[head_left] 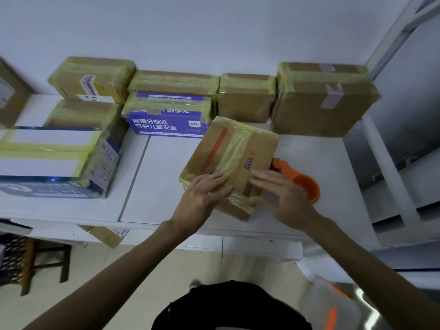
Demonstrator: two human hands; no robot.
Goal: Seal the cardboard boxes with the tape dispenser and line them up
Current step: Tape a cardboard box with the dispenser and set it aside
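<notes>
A small cardboard box (235, 148) is seen on the white bench (152, 182), towards its front right and turned askew to the bench edge. Its top is covered with yellowish tape, and an orange stripe is printed along one side. The left grip (204, 194), a bare hand, is laid flat on the near left part of the box top, with its fingers straight and close together. The right grip (278, 194) is placed at the box's near right corner, beside the printed barcode. Its fingers are spread and loosely extended with nothing pinched, though it is somewhat blurred. The orange tape dispenser (307, 184) is left lying on the bench just right of the box, partly hidden behind the right grip.

A row of taped boxes (247, 98) is lined up along the wall (214, 32) at the back. A blue printed box (166, 120) is set in front of that row. A large blue-and-white box (54, 160) is placed at the left.
</notes>
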